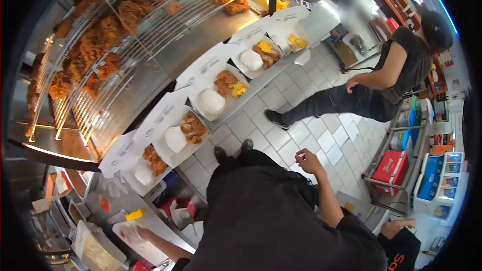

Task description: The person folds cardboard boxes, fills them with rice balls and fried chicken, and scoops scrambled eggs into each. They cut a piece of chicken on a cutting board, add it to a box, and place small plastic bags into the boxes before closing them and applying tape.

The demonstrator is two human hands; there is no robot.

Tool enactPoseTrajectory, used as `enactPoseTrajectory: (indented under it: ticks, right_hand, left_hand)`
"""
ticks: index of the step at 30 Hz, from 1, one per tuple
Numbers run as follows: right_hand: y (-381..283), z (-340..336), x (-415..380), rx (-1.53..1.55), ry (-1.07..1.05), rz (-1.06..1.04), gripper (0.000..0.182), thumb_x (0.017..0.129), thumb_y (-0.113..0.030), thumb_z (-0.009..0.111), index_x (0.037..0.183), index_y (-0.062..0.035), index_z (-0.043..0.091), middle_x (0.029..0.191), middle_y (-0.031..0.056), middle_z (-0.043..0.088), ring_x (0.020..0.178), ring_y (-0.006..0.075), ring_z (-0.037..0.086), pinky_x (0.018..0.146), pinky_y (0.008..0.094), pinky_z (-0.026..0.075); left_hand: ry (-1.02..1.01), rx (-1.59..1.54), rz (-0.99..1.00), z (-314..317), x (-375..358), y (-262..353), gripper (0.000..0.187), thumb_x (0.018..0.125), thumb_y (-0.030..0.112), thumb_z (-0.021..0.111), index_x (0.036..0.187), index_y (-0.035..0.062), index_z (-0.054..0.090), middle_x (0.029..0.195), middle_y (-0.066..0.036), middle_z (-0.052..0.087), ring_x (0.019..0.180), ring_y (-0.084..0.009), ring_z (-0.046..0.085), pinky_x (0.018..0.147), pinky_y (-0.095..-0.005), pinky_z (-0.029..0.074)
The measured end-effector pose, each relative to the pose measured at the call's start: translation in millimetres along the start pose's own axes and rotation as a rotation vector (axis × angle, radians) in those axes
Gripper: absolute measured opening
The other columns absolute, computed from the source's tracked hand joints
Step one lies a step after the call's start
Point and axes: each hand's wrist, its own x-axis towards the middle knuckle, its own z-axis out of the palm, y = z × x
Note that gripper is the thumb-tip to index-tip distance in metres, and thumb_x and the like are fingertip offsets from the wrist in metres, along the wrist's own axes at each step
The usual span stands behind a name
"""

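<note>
So the biggest thing here is the display cabinet [201, 30], where fried chicken [98, 40] is spread over wire racks, probably so the pieces can be seen and picked off easily. The metal tabletop [118, 201] is set along it. Five open white boxes [206, 70] are lined up by the tabletop's near edge, lids laid back toward the cabinet, presumably so the insides can be reached without anything flopping over. Chicken can be seen in four of them, each beside a round white mound [212, 101]; in the box at the far end, only yellow bits [297, 41] can be made out clearly.

The white tray [150, 252] is placed toward the tabletop's near left corner, likely to be kept within arm's reach. The left hand [134, 233] is held over it, but whether its fingers are together or apart can't be told, too blurry. The right hand [310, 161] is held out above the floor, fingers loosely curled and a bit apart, nothing seen gripped. Smallest: a yellow piece [134, 215], left just beside the tray.
</note>
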Motion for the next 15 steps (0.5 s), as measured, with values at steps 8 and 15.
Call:
enactPoseTrajectory:
  ticks: [8, 15]
  right_hand:
    - [18, -35, 39, 0.33, -0.178, 0.139, 0.036, 0.093, -0.031, 0.061, 0.112, -0.0018, 0.06, 0.093, 0.0126, 0.072, 0.077, 0.0205, 0.07, 0.071, 0.0322, 0.054]
    - [81, -109, 89, 0.521, 0.163, 0.036, 0.027, 0.096, -0.022, 0.057, 0.115, -0.0024, 0.055, 0.09, 0.0137, 0.071, 0.072, 0.0196, 0.069, 0.057, 0.031, 0.053]
  left_hand:
    - [-1.359, -1.12, 0.047, 200, -283, 399, 0.019, 0.092, 0.009, 0.049, 0.1, 0.001, 0.064, 0.113, -0.011, 0.066, 0.109, -0.0277, 0.059, 0.099, -0.039, 0.044]
    - [-1.227, -0.923, 0.643, 333, -470, 630, 0.033, 0.086, 0.031, 0.06, 0.111, 0.0105, 0.063, 0.102, -0.011, 0.067, 0.101, -0.0279, 0.062, 0.086, -0.041, 0.048]
